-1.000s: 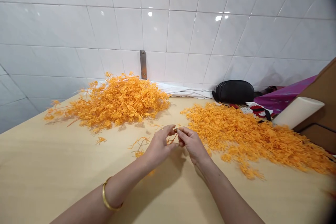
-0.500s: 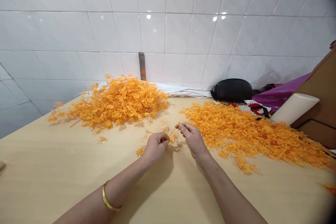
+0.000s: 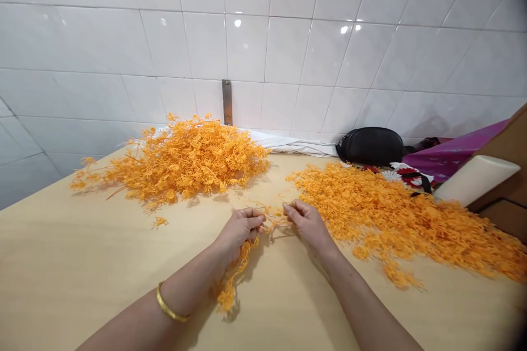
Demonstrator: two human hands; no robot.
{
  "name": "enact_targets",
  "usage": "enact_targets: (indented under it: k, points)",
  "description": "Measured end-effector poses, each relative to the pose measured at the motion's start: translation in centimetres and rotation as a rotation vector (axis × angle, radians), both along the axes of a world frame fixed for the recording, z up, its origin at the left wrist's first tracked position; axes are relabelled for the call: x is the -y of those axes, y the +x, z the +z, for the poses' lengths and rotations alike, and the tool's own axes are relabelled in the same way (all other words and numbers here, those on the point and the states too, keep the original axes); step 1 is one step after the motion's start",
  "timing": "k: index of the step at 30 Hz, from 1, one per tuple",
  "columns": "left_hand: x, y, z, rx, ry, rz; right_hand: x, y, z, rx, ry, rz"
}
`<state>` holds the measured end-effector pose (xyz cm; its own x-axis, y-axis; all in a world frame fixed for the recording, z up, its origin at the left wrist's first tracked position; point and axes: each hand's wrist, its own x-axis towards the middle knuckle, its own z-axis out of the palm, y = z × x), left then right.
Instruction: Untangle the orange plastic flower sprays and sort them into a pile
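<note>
My left hand [image 3: 242, 230] is closed around a thin orange artificial flower sprig [image 3: 237, 271], whose blossomed end hangs down below the fingers toward me. My right hand [image 3: 307, 222] pinches the other part of the sprig between thumb and forefinger. Thin orange stems stretch across the small gap between the hands, just above the table. Behind my left hand lies a tall heap of branching orange artificial flowers [image 3: 193, 159]. A flatter pile of loose orange blossoms [image 3: 395, 214] spreads beside and beyond my right hand.
A small orange piece [image 3: 159, 222] lies alone on the pale tabletop [image 3: 102, 269]. Against the tiled wall are a white cloth [image 3: 292, 144] and a black pouch [image 3: 370, 145]. At the right stand a cream roll [image 3: 475, 178], purple plastic [image 3: 461, 148] and brown cardboard [image 3: 506, 159].
My left hand has turned, and the sprig's flowered end now hangs below it toward me. My right hand has come slightly lower. The view has tilted a little.
</note>
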<state>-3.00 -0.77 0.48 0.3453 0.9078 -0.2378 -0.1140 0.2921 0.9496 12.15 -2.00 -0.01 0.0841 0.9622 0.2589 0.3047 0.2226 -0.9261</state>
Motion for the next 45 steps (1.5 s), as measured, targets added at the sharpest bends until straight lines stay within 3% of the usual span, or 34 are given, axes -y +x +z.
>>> enact_targets:
  k: [4,6,8,10,13,21,24,30,35,41,45]
  points:
    - [0.7,0.0,0.3,-0.05,0.005,-0.063,-0.3,2.2,0.8,0.182,0.134,-0.344]
    - [1.0,-0.1,0.3,-0.05,-0.012,-0.044,-0.5,4.0,1.2,0.12,0.159,-0.573]
    - [1.1,-0.1,0.2,-0.018,-0.033,0.003,-0.7,5.4,1.4,-0.041,0.135,-0.7]
    - [0.9,-0.2,-0.1,0.053,-0.04,0.054,-0.7,5.7,1.6,-0.206,0.076,-0.617]
    - [0.5,-0.3,-0.5,0.16,-0.041,0.11,-0.4,4.2,1.9,-0.301,0.017,-0.365]
    - [0.9,-0.6,-0.2,0.18,-0.035,0.103,0.6,0.3,1.6,-0.13,-0.145,0.101]
    - [1.1,-0.5,0.0,0.183,-0.034,0.076,0.6,-0.1,1.5,-0.164,-0.245,0.134]
    - [1.0,-0.6,-0.2,0.2,0.021,-0.064,0.9,-0.6,1.5,-0.448,-0.435,0.282]
    - [1.5,-0.4,-0.1,0.119,0.095,-0.131,1.2,-0.8,1.8,-0.324,-0.406,0.463]
    - [2.3,-0.3,0.3,-0.082,0.269,-0.108,1.8,-1.5,2.5,-0.176,-0.364,0.309]
    - [2.7,-0.4,1.1,-0.148,0.417,-0.1,2.3,-2.0,2.9,-0.196,-0.281,0.287]
